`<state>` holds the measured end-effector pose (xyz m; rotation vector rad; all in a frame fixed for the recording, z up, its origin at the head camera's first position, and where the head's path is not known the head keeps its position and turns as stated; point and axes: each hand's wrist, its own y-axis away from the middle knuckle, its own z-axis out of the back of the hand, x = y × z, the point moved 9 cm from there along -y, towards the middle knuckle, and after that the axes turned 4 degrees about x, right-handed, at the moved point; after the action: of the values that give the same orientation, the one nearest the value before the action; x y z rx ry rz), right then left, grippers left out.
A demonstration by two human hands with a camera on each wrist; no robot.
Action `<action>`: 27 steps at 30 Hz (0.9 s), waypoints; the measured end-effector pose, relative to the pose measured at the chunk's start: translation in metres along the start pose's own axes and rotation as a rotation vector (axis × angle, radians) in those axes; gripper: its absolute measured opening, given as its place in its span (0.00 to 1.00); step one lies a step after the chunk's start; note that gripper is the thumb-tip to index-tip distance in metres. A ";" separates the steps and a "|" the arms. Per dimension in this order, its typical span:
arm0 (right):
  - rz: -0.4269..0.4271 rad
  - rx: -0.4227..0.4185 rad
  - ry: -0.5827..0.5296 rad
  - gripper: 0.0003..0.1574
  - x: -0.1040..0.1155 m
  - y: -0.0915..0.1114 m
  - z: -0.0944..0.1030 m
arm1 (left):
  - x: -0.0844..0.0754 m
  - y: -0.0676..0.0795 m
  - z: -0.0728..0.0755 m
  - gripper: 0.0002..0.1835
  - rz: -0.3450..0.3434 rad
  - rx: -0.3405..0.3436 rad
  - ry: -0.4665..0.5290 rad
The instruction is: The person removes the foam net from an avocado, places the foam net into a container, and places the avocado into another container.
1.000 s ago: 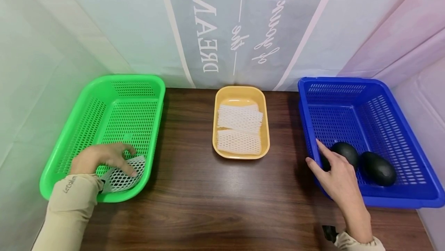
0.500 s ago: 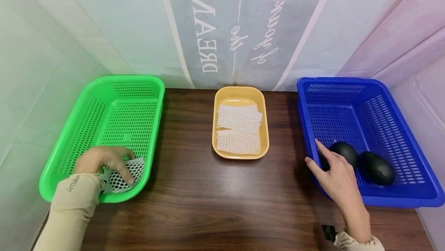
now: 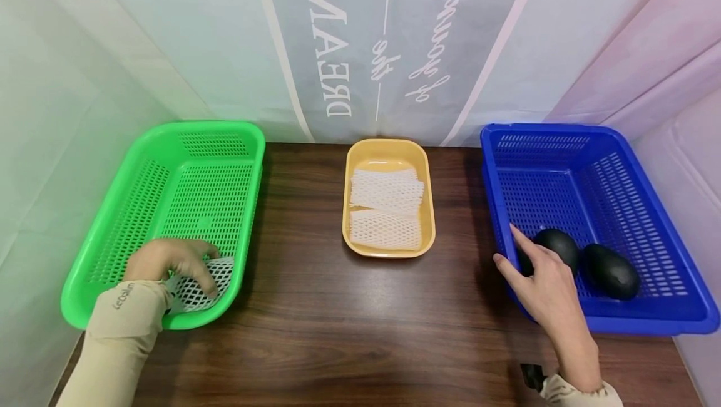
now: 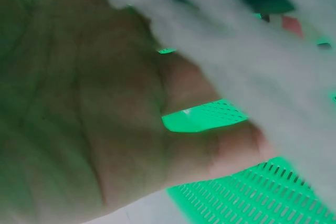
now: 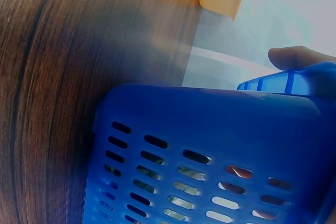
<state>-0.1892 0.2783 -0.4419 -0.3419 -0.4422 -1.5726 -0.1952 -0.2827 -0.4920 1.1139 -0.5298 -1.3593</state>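
Note:
Inside the green basket (image 3: 73, 303), at its near right corner, my left hand (image 3: 171, 262) holds a dark, rounded fruit in a white foam net (image 3: 216, 272). Its fingers curl over the netting, and the left wrist view shows the palm with blurred white mesh (image 4: 273, 87) across the fingers. At the blue basket (image 3: 648, 325), my right hand (image 3: 549, 291) grips the left rim, thumb (image 5: 296, 57) outside and fingers inside. Beside that hand lie two smooth dark oval fruits, one nearer (image 3: 554, 247) and one further right (image 3: 611, 272). Another dark shape is partly hidden under the fingers.
Between the baskets stands a yellow tray (image 3: 350, 231) with white foam nets (image 3: 387, 228) lying flat in it. Wooden table (image 3: 360, 332) runs in front. A printed cloth (image 3: 388, 50) hangs right behind the containers, with more cloth at both sides.
My left hand has shifted slightly right and its fingers have curled further over the netted fruit. The right hand keeps its place on the blue rim.

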 end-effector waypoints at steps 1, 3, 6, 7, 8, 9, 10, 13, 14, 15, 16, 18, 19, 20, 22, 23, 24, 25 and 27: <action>0.000 -0.001 0.001 0.42 0.000 0.000 0.000 | 0.000 0.000 0.001 0.52 0.001 -0.006 -0.013; 0.001 -0.004 0.001 0.42 0.000 0.000 0.000 | 0.000 0.001 0.002 0.51 -0.002 -0.013 -0.036; 0.000 -0.004 0.001 0.42 0.000 0.000 0.001 | 0.000 0.001 0.002 0.51 -0.004 -0.017 -0.046; 0.000 -0.004 0.001 0.42 0.000 0.000 0.001 | 0.000 0.001 0.002 0.51 -0.006 -0.017 -0.044; -0.001 -0.004 0.000 0.42 0.000 0.000 0.000 | -0.001 0.001 0.002 0.50 -0.012 -0.017 -0.044; -0.001 -0.004 0.000 0.42 0.000 0.000 0.000 | -0.001 0.000 0.002 0.50 -0.016 -0.016 -0.041; 0.000 -0.004 0.000 0.42 0.000 0.000 0.000 | -0.001 0.000 0.002 0.50 -0.020 -0.015 -0.038; 0.000 -0.006 -0.003 0.42 0.000 0.000 0.000 | -0.003 0.000 0.001 0.48 -0.033 -0.015 -0.041; 0.000 -0.006 -0.003 0.42 0.000 0.000 0.000 | -0.004 0.000 0.001 0.47 -0.039 -0.015 -0.046; -0.001 -0.006 -0.003 0.42 0.000 0.000 0.000 | -0.004 0.001 0.001 0.47 -0.040 -0.016 -0.049; -0.002 -0.006 -0.004 0.42 0.000 0.000 0.000 | -0.004 0.001 0.001 0.47 -0.042 -0.018 -0.053; -0.004 -0.002 -0.003 0.42 0.000 0.000 0.000 | -0.005 0.002 0.002 0.47 -0.045 -0.025 -0.064; -0.005 0.000 -0.002 0.42 0.000 0.000 -0.001 | -0.005 0.003 0.003 0.47 -0.045 -0.030 -0.068; -0.007 0.002 -0.002 0.42 0.000 0.000 -0.001 | -0.005 0.004 0.004 0.47 -0.046 -0.035 -0.072; -0.010 0.006 -0.001 0.42 -0.001 0.000 0.000 | -0.007 0.005 0.005 0.48 -0.053 -0.045 -0.074; -0.012 0.009 0.000 0.42 -0.001 0.000 -0.001 | -0.008 0.006 0.006 0.48 -0.057 -0.052 -0.077; -0.014 0.012 0.001 0.42 -0.001 0.000 -0.001 | -0.008 0.007 0.006 0.48 -0.059 -0.058 -0.078; -0.014 0.013 0.001 0.42 -0.001 0.000 -0.001 | -0.009 0.008 0.007 0.47 -0.062 -0.063 -0.074; -0.014 0.015 0.001 0.42 -0.001 0.000 -0.001 | -0.010 0.010 0.008 0.48 -0.068 -0.070 -0.062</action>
<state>-0.1892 0.2783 -0.4434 -0.3263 -0.4564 -1.5826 -0.1996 -0.2774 -0.4771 1.0433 -0.4890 -1.4640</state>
